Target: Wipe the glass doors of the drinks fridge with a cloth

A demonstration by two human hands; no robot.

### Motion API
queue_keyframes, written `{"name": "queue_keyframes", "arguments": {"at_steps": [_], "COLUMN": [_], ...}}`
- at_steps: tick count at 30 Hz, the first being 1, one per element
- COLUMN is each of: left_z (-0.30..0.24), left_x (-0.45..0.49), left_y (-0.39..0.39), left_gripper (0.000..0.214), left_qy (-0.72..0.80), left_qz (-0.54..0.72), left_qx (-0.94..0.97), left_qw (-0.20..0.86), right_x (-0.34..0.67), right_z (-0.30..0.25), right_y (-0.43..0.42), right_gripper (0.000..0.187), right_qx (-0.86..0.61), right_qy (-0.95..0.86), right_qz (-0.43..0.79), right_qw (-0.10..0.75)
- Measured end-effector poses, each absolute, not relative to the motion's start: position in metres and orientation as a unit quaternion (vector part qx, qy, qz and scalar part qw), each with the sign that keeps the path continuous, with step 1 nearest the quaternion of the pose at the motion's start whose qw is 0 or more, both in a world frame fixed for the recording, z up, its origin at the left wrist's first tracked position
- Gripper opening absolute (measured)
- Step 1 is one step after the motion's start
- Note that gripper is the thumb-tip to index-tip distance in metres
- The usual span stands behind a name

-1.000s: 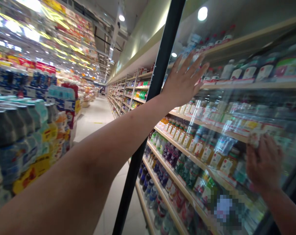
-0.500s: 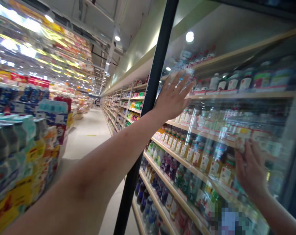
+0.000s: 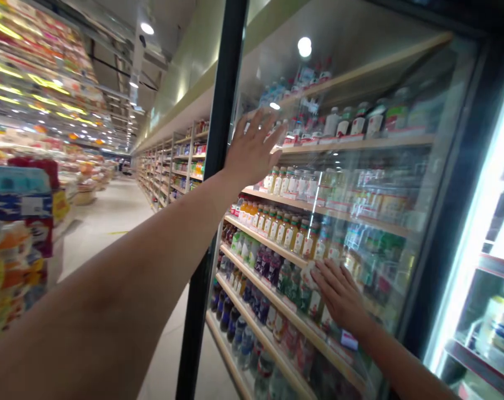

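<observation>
Left hand [image 3: 254, 147]: open, spread on the clear, black-framed glass door [image 3: 360, 172] near its left edge, probably steadying it.
Right hand [image 3: 343, 294]: holds pale crumpled wad [image 3: 309, 275] against lower mid-door, apparently for flat contact.

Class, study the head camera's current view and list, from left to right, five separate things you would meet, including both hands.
Teal pack → yellow floor mark → left hand → right hand → bright white light strip.
</observation>
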State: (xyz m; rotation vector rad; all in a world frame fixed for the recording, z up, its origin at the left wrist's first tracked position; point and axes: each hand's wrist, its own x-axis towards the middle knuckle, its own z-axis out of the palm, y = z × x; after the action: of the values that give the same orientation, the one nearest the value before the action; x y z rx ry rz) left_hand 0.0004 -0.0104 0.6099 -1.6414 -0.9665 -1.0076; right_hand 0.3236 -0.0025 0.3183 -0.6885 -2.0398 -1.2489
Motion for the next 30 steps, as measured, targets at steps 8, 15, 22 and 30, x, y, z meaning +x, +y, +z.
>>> {"name": "queue_keyframes", "arguments": {"at_steps": [8, 15, 22, 30], "left_z": [0.609, 0.607, 0.607, 0.608], "left_x": [-0.004, -0.005, -0.008, -0.008], "left_y": [0.0, 0.005, 0.011, 0.012], "left_gripper": [0.06, 0.058, 0.06, 0.059], "left_qy": [-0.356, -0.349, -0.337, -0.344], "left_qz": [-0.434, -0.441, -0.451, -0.446], "left_qx": [-0.675, -0.665, -0.669, -0.674], "left_qw": [0.479, 0.491, 0.486, 0.479], "right_x": [0.321, 0.317, 0.35, 0.343], "right_z": [0.326, 0.336, 0.421, 0.395], "right_y": [0.006, 0.016, 0.037, 0.032], "right_gripper": [0.063, 0.071, 0.066, 0.069], "right_qx": [-0.218, -0.278, -0.307, -0.323], "right_qy": [-0.797, -0.74, -0.68, -0.693], "right_qz": [-0.481, -0.476, -0.482, -0.473], "right_qw": [0.293, 0.386, 0.459, 0.437]}}
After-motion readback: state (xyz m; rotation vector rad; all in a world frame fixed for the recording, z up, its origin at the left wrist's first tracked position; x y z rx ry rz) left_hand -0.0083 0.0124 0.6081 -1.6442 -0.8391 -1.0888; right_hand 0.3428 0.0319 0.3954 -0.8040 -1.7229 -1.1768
